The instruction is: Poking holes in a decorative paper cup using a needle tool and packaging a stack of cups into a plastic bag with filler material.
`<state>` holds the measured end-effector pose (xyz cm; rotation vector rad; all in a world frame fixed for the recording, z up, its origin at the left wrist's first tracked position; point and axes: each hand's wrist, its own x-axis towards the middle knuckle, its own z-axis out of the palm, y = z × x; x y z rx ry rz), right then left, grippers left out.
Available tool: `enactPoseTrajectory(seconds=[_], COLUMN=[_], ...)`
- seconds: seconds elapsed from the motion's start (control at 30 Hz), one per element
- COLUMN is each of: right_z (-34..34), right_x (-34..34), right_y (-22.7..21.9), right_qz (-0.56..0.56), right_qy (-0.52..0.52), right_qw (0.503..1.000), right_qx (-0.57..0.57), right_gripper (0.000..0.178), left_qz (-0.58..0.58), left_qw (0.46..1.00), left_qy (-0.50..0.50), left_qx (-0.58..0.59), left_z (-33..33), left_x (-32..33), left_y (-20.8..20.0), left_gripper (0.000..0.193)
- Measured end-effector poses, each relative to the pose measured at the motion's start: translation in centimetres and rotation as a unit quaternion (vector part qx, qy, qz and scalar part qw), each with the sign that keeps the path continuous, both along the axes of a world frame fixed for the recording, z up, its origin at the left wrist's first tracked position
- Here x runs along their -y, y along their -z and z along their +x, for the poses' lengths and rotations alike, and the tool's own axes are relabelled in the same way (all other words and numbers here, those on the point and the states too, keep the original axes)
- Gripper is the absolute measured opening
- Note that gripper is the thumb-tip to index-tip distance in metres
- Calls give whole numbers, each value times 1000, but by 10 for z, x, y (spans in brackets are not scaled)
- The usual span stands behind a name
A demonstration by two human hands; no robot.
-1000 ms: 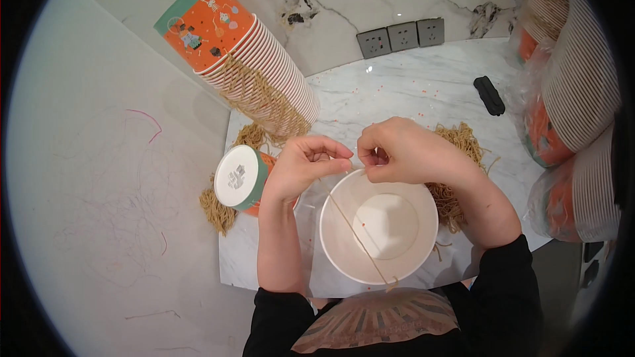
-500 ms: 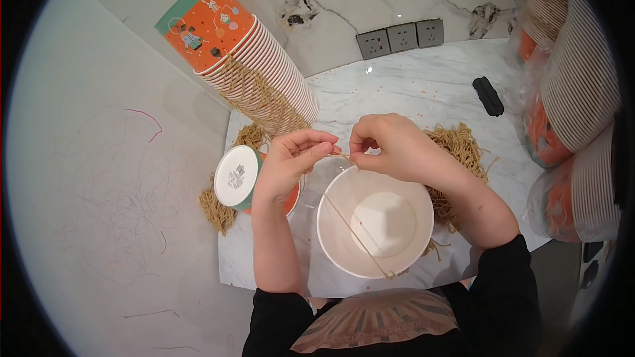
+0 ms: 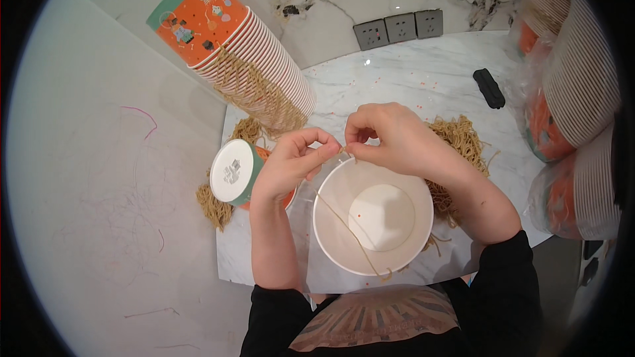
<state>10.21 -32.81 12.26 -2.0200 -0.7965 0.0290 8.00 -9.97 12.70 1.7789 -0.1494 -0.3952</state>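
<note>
Pinching a bit of tan cord in left hand and right hand, with fingertips nearly meeting.

Held by the far rim of a white-lined tub at the tabletop's front edge, with a base-up orange-and-green tub near the left edge.

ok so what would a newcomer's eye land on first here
Probably the tall stack of orange, green and white paper buckets at upper left, draped with tan string. Then the open white round bucket at centre, a thin tan strand crossing its mouth. Near its far rim, left hand and right hand pinch string.
</note>
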Motion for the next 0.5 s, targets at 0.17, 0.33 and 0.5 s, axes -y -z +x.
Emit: enactPoseTrajectory(seconds=[0.17, 0.33, 0.5], right_z=[-1, -5, -4], right_x=[-2, 6, 9], right_y=[-2, -6, -9], right_qz=[7, -5, -41], right_qy=[-6, -12, -38], right_qw=[1000, 999, 998], right_qx=[3, 30, 41], right_gripper=[11, 10, 11], left_qz=[-55, 124, 120], left_qw=[998, 934, 920], left_qy=[13, 67, 69], left_qx=[-4, 329, 368], left_z=[5, 6, 4], left_x=[1, 10, 13], left_y=[11, 11, 12], left_gripper=[10, 3, 2])
